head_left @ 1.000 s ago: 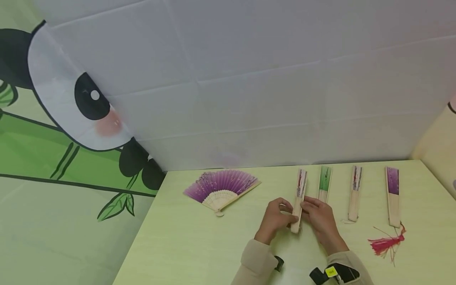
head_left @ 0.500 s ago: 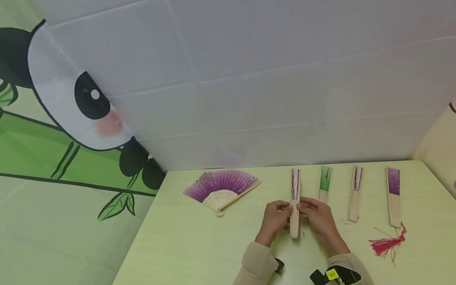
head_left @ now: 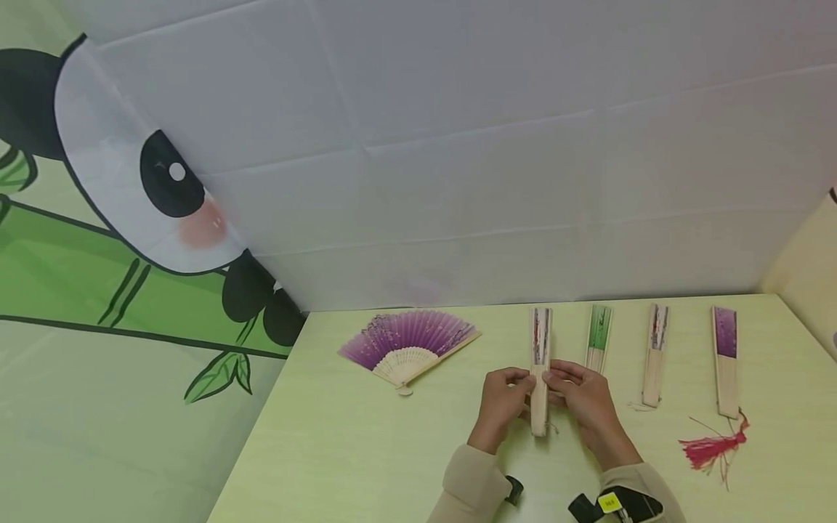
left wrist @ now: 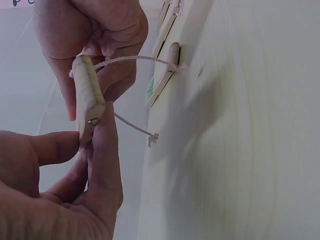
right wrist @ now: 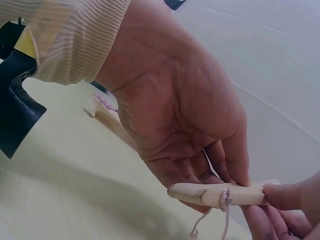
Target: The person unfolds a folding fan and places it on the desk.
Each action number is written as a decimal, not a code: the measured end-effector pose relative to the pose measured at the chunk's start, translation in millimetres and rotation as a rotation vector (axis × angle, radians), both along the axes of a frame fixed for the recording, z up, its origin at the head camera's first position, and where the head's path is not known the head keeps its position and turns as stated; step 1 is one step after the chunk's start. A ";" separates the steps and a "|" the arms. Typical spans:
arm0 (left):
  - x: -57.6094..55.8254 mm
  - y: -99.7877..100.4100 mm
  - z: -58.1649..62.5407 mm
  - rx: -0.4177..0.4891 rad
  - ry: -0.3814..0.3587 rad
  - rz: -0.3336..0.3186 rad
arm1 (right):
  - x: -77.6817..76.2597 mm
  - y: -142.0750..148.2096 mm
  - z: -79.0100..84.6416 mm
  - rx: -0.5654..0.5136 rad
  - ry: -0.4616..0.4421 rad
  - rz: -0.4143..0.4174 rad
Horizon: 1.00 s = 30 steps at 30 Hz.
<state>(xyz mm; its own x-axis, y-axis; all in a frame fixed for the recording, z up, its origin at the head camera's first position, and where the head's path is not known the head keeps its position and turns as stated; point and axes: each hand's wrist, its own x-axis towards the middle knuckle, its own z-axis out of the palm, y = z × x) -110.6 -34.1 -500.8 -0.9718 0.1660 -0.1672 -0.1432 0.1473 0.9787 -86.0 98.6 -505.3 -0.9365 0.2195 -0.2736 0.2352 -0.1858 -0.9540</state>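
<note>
Between both hands is a folded hand fan (head_left: 540, 414) with a patterned upper part and pale wooden ribs, lifted off the table. My left hand (head_left: 502, 407) pinches its left side between thumb and fingers. On the opposite side, my right hand (head_left: 588, 407) grips it the same way. In the left wrist view the fan's rounded end (left wrist: 88, 87) points at the camera, with a knotted pink cord (left wrist: 131, 122) hanging from it. The right wrist view shows the fan's wooden end (right wrist: 200, 192) and its rivet, both hands' fingertips meeting near it.
An open purple fan (head_left: 418, 341) lies left on the table (head_left: 314, 450). To the right lie a green folded fan (head_left: 598, 330), partly hidden by my right hand, another patterned folded fan (head_left: 653, 363), and a purple folded fan (head_left: 726, 363) with a red tassel (head_left: 713, 449). A white backdrop (head_left: 458, 181) stands behind.
The held fan was tilted to the right a second ago and now stands nearly straight in the head view. Both hands shifted up along its sides, then stayed almost still.
</note>
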 end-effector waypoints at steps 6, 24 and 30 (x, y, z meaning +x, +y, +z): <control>0.7 0.3 0.2 -0.001 -0.003 0.004 | 0.4 0.4 -0.6 0.001 0.005 -0.004; 1.0 1.6 -6.2 0.019 -0.021 0.065 | 1.0 0.3 1.0 0.010 -0.004 -0.008; 2.4 1.9 -4.9 0.035 -0.020 0.077 | 1.6 0.5 2.8 0.008 -0.008 -0.006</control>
<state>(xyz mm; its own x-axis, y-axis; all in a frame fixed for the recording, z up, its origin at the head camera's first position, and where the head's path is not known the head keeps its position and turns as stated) -108.2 -32.2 -505.7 -0.9784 0.0972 -0.1823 -0.1726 0.1005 0.9799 -84.4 99.0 -502.4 -0.9328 0.2278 -0.2794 0.2418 -0.1795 -0.9536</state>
